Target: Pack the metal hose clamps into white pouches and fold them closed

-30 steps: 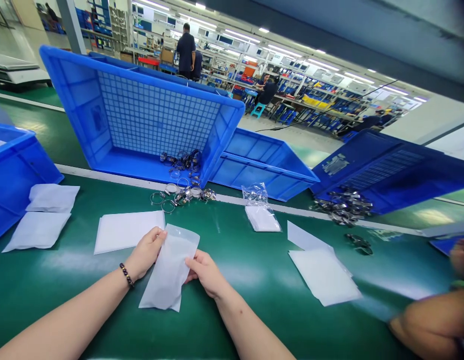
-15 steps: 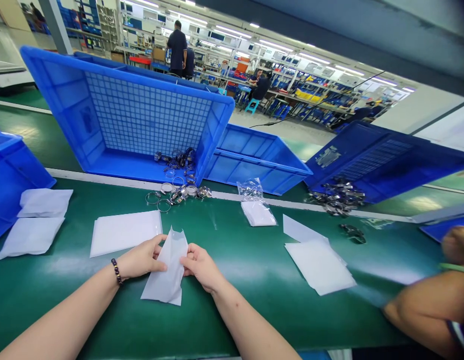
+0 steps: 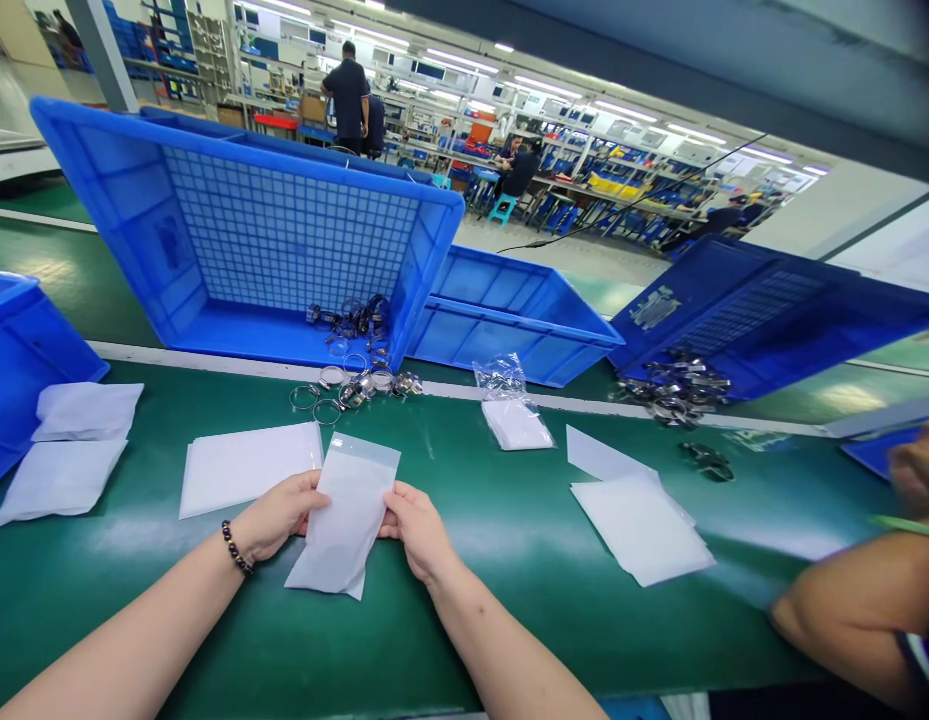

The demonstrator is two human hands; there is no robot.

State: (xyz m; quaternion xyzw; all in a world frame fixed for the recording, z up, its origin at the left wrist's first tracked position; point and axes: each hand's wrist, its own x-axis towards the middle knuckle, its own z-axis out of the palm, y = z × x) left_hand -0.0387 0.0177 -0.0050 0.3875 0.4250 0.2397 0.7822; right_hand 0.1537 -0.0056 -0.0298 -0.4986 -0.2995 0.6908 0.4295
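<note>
A white translucent bag [image 3: 348, 515] is held between my two hands above the green table. My left hand [image 3: 284, 512] pinches its left edge, thumb on top. On its right edge, my right hand [image 3: 415, 525] grips with thumb and fingers. The bag's top looks flat and its lower corner is folded. A stack of white sheets [image 3: 246, 465] lies beside my left hand. Behind the bag, several metal ring clamps [image 3: 355, 390] lie at the opening of a tipped blue crate [image 3: 284, 220].
Filled white bags [image 3: 66, 475] rest at the left by another blue crate [image 3: 21, 370]. More white bags [image 3: 640, 530], a clear packet [image 3: 516, 425] and a clamp pile [image 3: 678, 390] lie to the right. A co-worker's arm [image 3: 854, 590] is at the right edge.
The bag's top, earlier creased and gaping, now lies flatter and leans to the right. My right hand has shifted slightly right and up along its edge.
</note>
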